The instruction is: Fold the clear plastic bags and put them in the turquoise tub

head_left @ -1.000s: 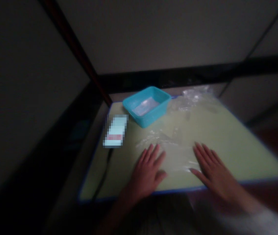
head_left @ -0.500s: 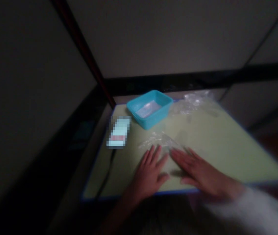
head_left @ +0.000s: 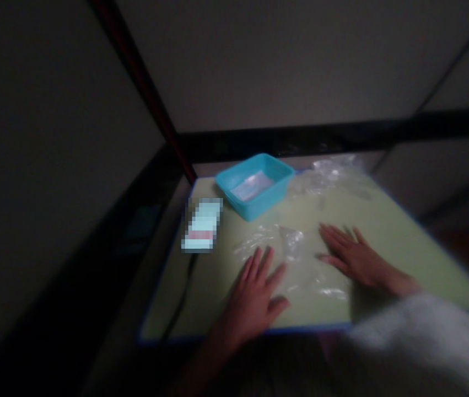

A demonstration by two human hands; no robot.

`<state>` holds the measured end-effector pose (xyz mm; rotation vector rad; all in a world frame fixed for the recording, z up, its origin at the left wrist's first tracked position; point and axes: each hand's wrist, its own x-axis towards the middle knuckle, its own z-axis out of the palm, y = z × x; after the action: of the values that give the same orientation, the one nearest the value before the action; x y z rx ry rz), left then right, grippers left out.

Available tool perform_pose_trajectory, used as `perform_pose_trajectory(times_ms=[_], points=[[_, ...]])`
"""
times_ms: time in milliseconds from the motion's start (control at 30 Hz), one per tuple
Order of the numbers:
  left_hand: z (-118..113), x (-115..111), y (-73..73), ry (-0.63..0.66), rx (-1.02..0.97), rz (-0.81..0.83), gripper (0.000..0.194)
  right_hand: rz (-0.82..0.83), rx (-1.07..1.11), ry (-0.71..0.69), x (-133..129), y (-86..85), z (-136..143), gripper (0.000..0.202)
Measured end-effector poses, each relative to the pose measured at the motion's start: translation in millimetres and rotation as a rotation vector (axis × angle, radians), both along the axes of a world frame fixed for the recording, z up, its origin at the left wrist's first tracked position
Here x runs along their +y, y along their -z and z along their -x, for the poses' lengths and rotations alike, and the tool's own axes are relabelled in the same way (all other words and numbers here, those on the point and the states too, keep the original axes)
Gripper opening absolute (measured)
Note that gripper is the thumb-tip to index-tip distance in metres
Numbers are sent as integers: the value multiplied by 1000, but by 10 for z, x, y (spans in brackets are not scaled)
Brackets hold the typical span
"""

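Note:
A clear plastic bag (head_left: 294, 248) lies flattened on the pale yellow tabletop (head_left: 399, 259), catching glints of light. My left hand (head_left: 254, 289) rests palm down with its fingers spread over the bag's left part. Farther right, my right hand (head_left: 352, 253) is flat with the fingers stretched out, at the bag's right side. Neither hand grips anything. Beyond them stands a turquoise plastic basket (head_left: 259, 201) with a whitish, shiny flat item (head_left: 253, 184) inside; what that is, I cannot make out.
Crumpled clear plastic (head_left: 335, 171) lies at the back right of the table. A phone with a lit, blurred screen (head_left: 202, 225) is at the left, and a dark cable (head_left: 182, 295) runs from it to the front edge. Walls stand behind and to the left.
My right hand has slid to the right and slightly away from me, uncovering more of the plastic bag. My left hand has stayed nearly in place.

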<state>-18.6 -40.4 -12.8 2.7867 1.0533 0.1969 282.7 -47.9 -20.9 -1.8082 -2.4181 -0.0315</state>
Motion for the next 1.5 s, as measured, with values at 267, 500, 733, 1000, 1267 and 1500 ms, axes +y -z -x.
perform_pose_trajectory(times_ms=[267,500,733,1000,1267,1500], points=[[30,-42,-6,3,8,51,73,27,-12,23,-251,103,-127,73],[58,-66,-33,10,19,94,72,59,19,-64,-325,-259,126,68],[51,-71,-45,1,23,99,73,152,47,-434,-19,-324,506,60],[41,-81,-48,-14,16,91,74,-101,44,10,444,-364,-139,65],[56,-92,5,-1,3,73,76,135,143,-306,384,-229,155,66],[-73,58,-260,74,-10,17,79,40,160,-236,487,-41,-28,64]])
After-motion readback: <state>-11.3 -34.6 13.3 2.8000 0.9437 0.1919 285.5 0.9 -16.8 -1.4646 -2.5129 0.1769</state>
